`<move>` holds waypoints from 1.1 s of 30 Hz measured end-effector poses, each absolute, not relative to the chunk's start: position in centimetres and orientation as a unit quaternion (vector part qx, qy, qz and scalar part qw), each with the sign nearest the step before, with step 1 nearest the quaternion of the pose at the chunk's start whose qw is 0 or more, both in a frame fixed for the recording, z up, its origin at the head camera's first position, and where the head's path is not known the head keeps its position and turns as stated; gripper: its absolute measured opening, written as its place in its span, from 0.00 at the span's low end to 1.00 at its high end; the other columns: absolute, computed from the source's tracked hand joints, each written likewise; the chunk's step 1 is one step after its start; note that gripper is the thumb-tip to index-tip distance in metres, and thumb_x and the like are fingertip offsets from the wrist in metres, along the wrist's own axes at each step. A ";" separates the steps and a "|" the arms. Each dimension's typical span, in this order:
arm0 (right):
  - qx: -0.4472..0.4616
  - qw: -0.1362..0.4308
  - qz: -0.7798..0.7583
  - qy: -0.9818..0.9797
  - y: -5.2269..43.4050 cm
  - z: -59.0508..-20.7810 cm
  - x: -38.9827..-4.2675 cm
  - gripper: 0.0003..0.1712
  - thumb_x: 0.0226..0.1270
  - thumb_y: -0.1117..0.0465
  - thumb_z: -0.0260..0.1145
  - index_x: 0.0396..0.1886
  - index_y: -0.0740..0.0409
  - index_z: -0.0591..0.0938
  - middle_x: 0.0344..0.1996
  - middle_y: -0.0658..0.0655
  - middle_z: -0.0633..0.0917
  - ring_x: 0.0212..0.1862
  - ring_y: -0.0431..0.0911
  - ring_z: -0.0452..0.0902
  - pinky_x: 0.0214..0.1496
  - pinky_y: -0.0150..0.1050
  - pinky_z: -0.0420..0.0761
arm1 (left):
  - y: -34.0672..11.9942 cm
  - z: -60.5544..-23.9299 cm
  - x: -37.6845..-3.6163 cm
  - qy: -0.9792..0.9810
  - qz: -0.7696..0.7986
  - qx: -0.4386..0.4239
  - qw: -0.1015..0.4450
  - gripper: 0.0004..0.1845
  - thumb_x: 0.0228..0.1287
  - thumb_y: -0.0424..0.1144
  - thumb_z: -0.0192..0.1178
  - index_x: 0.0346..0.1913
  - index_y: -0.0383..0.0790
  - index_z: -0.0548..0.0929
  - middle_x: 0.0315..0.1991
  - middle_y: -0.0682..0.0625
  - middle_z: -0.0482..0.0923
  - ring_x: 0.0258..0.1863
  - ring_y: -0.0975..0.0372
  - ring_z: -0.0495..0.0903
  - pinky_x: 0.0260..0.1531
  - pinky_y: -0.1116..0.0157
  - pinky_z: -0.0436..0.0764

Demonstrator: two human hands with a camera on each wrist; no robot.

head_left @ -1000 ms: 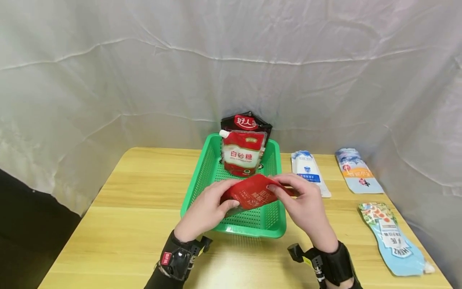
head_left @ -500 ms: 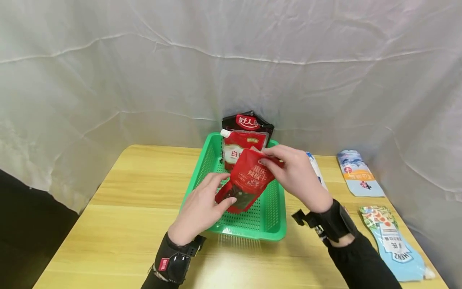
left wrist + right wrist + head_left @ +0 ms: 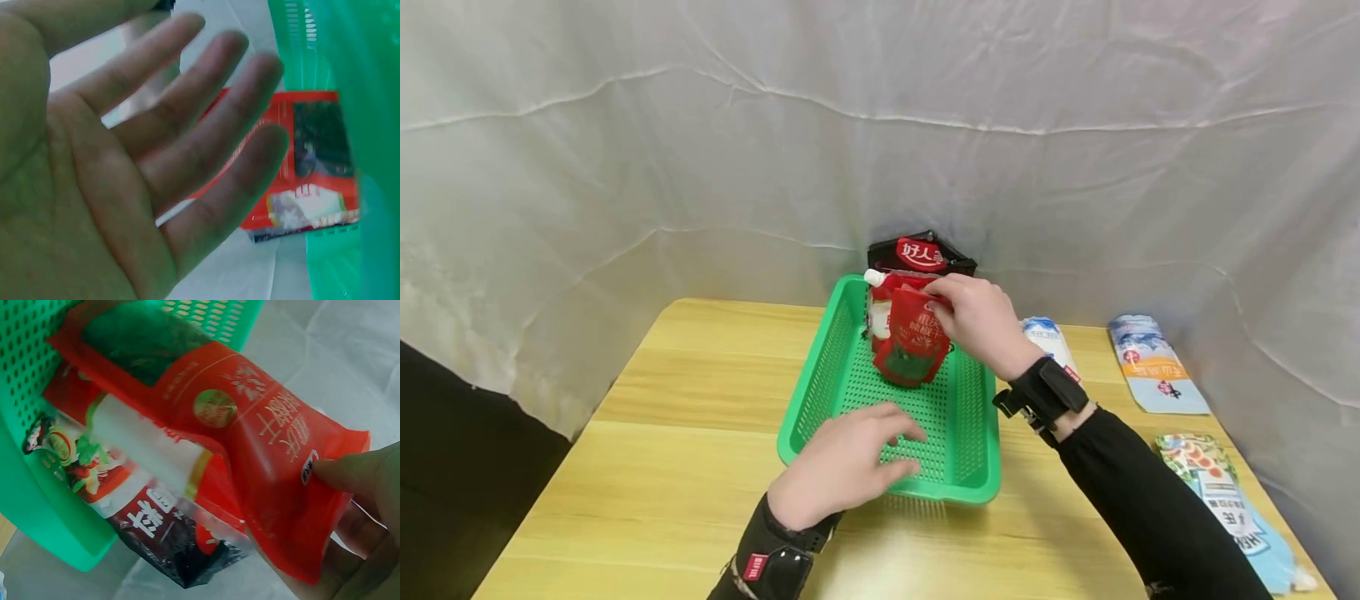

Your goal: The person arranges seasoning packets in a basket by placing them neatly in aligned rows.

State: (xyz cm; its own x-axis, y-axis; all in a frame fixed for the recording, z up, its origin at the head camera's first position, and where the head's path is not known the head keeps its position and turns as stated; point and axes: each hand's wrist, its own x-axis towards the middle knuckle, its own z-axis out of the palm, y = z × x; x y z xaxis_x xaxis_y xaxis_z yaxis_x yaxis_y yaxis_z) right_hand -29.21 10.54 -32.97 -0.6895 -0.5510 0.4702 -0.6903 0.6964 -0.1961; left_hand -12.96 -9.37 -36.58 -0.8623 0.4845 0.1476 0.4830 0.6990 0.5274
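Head view: the white cloth backdrop (image 3: 700,150) fills everything from 9 o'clock round to 3 o'clock behind the wooden bench (image 3: 685,467). At the middle of the bench stands the green basket (image 3: 827,367), its long side running toward 12 o'clock. At 3 o'clock from the basket lie three flat pouches: a white and blue pouch (image 3: 1047,337) just beside the rim, a pale blue and orange pouch (image 3: 1156,367) farther out, and a blue sauce pouch (image 3: 1225,500) at about 4 o'clock, near the bench edge. At the 12 o'clock end of the basket a black bag (image 3: 921,252) stands against the cloth, with a spouted sugar pouch (image 3: 880,312) upright in front of it.

The right hand (image 3: 973,321) holds the red pouch (image 3: 913,342) by its top edge, thumb and fingers (image 3: 340,472) pinching it; the pouch hangs upright inside the basket, pressed against the front of the sugar pouch. In the right wrist view the red pouch (image 3: 250,456) overlaps the sugar pouch (image 3: 147,447) and the black bag (image 3: 181,550).

The left hand (image 3: 850,462) hovers over the 6 o'clock end of the basket, fingers (image 3: 206,125) spread wide and holding nothing, well apart from the red pouch (image 3: 312,169).
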 end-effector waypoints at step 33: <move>0.363 0.184 0.112 -0.906 8.6 -34.2 -29.0 0.22 0.69 0.54 0.75 0.58 0.58 0.84 0.49 0.58 0.88 0.42 0.52 0.87 0.41 0.48 0.87 | -7.2 -38.2 -13.2 0.906 0.254 0.322 0.099 0.13 0.60 0.39 0.78 0.47 0.55 0.90 0.45 0.65 0.83 0.49 0.69 0.81 0.45 0.70 0.80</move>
State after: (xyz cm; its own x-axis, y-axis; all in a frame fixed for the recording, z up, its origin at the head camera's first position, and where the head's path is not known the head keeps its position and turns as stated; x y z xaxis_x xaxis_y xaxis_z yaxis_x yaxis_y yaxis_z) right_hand -29.00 8.58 -34.25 -0.6683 -0.6172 0.4153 -0.6998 0.7109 -0.0695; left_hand -13.19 -7.20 -38.23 -0.7728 0.6345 -0.0152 0.5341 0.6630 0.5246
